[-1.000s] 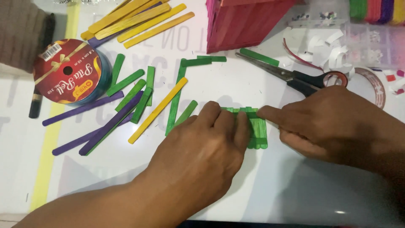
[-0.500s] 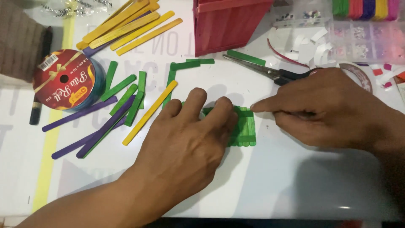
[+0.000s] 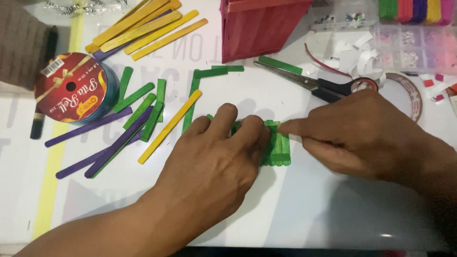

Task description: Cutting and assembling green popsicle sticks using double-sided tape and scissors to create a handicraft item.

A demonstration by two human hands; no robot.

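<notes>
Left hand point(image 3: 214, 157) has settled flat again on the green stick panel point(image 3: 278, 147), fingers spread, pressing rather than gripping. Right hand point(image 3: 362, 135) (fingers mostly curled) has crept leftward; its forefinger tip now pushes the panel's top crosspiece, mid-table.

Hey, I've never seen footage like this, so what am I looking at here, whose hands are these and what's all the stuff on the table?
This is one picture from a camera worn on a person's head, looking down at their own two bare hands over a white table. The left hand presses flat on a small panel of green craft sticks laid side by side. The right hand touches the panel's top right edge with its forefinger. Neither hand lifts anything. Around them lie loose green sticks, purple sticks, a yellow stick, a pile of yellow sticks, a ribbon spool, scissors, a red stick box and a tape roll.
</notes>
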